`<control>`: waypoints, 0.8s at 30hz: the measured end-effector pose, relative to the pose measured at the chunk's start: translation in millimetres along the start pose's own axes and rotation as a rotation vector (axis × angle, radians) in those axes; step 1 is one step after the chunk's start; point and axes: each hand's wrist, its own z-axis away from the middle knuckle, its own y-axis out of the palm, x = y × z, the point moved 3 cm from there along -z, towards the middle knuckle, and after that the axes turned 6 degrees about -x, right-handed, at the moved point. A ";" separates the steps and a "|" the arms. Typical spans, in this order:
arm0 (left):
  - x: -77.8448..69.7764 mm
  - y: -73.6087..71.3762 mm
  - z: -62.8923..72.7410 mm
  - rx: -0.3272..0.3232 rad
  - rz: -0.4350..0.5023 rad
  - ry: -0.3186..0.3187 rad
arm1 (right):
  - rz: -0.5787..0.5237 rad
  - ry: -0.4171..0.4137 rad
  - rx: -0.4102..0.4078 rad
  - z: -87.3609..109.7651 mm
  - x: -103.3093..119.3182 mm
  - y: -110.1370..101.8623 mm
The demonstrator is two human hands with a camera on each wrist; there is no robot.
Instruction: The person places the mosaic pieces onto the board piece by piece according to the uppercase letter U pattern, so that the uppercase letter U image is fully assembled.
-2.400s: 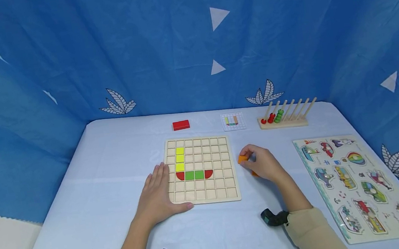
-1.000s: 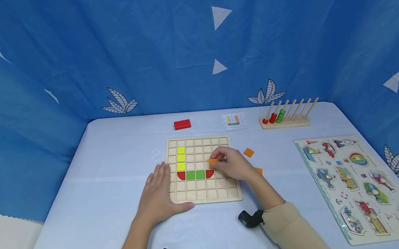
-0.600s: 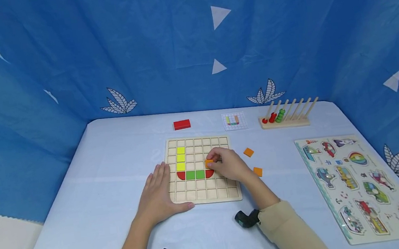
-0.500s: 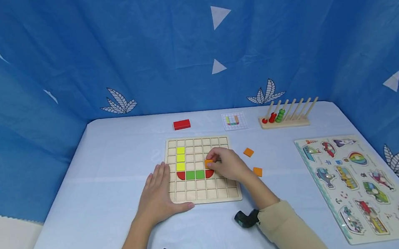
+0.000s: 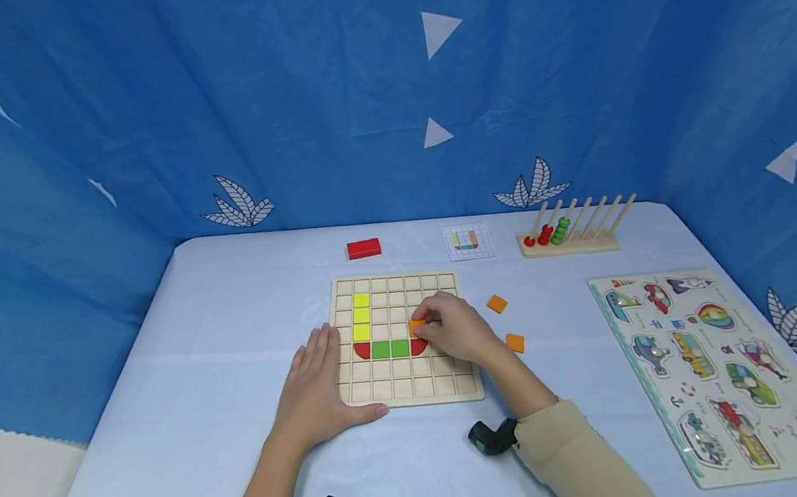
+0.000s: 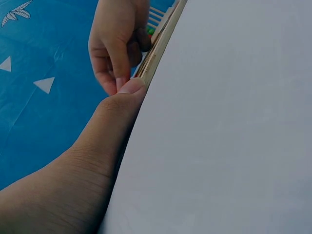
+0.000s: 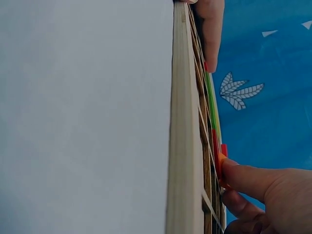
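A wooden grid board (image 5: 411,389) lies mid-table. In its cells sit a column of yellow square tiles (image 5: 361,315), green tiles (image 5: 390,349) and a red rounded tile at each end of the green ones, the left red tile (image 5: 362,351) and the right red tile (image 5: 419,347). My right hand (image 5: 458,329) pinches an orange square tile (image 5: 417,327) right at the cell above the right red tile; its fingers partly cover the tile. My left hand (image 5: 315,390) rests with straight fingers along the board's left edge, thumb (image 6: 131,87) at the near edge.
Two loose orange tiles, a far one (image 5: 497,303) and a near one (image 5: 515,342), lie right of the board. Behind it are a red block (image 5: 363,249) and a pattern card (image 5: 468,242). A bead-peg stand (image 5: 568,245) and a picture puzzle (image 5: 725,373) occupy the right side.
My right hand has carried the orange tile leftward from the table onto the board, uncovering the two loose ones. Over the last half second it has barely moved. My left hand stays put.
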 end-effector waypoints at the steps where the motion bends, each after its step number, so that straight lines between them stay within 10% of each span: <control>1: -0.2 0.0 -0.1 -0.001 0.000 0.000 | 0.002 0.001 0.000 0.1 0.1 -0.2; 24: 1.2 1.9 -0.1 0.016 -0.007 -0.011 | 0.011 -0.032 -0.048 4.1 -6.9 -12.4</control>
